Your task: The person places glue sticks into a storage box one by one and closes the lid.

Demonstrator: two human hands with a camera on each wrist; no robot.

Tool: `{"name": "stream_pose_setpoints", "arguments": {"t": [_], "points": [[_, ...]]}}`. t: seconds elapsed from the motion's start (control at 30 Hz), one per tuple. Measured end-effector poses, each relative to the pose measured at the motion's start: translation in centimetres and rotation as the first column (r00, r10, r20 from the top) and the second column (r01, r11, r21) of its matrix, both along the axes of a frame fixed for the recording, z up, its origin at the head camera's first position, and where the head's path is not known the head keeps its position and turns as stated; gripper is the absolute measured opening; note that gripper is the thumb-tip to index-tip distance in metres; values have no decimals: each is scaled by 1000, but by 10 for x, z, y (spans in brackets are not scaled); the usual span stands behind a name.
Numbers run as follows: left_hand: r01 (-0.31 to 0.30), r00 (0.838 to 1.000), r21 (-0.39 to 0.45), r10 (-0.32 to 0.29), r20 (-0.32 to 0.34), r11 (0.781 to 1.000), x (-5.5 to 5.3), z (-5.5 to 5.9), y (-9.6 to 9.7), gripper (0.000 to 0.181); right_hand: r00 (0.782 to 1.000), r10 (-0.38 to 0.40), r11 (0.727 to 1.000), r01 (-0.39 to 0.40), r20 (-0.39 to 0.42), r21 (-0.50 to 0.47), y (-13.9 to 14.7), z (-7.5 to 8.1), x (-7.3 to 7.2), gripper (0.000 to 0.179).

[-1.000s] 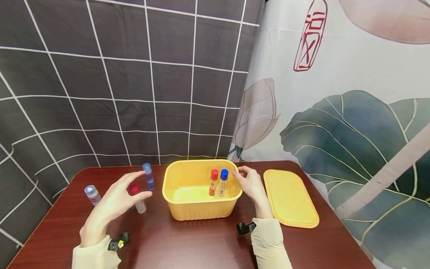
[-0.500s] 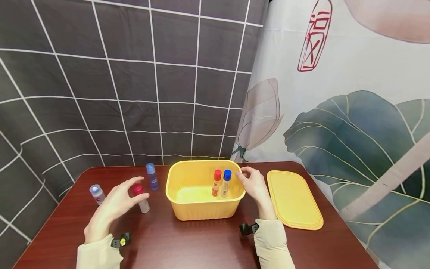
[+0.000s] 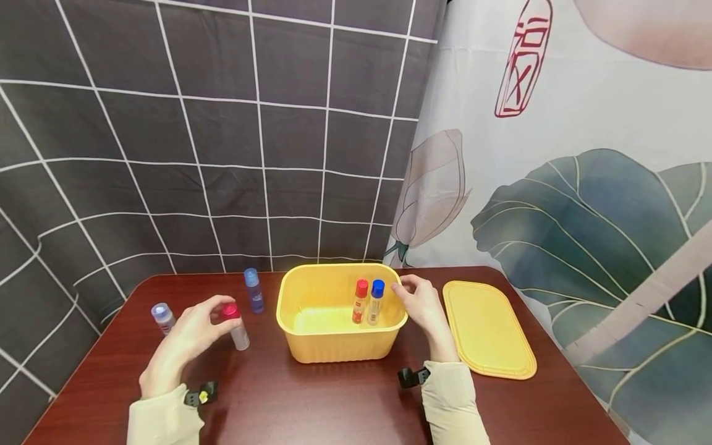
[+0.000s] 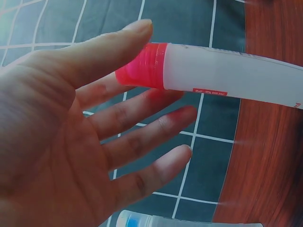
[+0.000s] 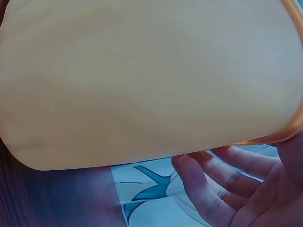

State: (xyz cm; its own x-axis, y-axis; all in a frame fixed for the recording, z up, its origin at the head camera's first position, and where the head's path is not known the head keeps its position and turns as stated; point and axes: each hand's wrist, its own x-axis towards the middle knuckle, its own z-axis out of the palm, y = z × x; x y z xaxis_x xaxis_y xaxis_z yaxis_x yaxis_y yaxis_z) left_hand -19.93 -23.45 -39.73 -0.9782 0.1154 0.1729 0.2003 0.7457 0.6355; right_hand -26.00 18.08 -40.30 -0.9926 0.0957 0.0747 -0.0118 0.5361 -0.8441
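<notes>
My left hand (image 3: 183,337) pinches the pink-red cap of a translucent white glue bottle (image 3: 240,337), which stands upright on the table at the left. In the left wrist view the thumb lies along one side of the cap (image 4: 144,68) and the other fingers spread below it. At the right end of a yellow plastic box (image 3: 334,349), my right hand (image 3: 419,306) grips the rim. Two slim bottles stand inside that box near its right wall: a red-capped glue bottle (image 3: 360,303) and a blue-capped glue bottle (image 3: 375,303).
A blue bottle (image 3: 254,293) stands behind the left hand, towards the box. Left of that hand is a clear bottle with a pale blue cap (image 3: 164,318), partly hidden. The yellow lid (image 3: 489,327) lies flat at the right of the brown table (image 3: 306,408).
My left hand has closed its thumb and fingers on the pink-red cap, where a gap showed earlier. The right hand stays at the box rim. The head view has shifted slightly.
</notes>
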Motion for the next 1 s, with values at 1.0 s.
{"name": "stream_pose_setpoints", "arguments": {"t": [1.0], "points": [[-69, 988, -25, 64, -139, 997, 1, 13, 13, 33, 1000, 5, 1000, -5, 2, -21, -3, 2, 1, 34]]}}
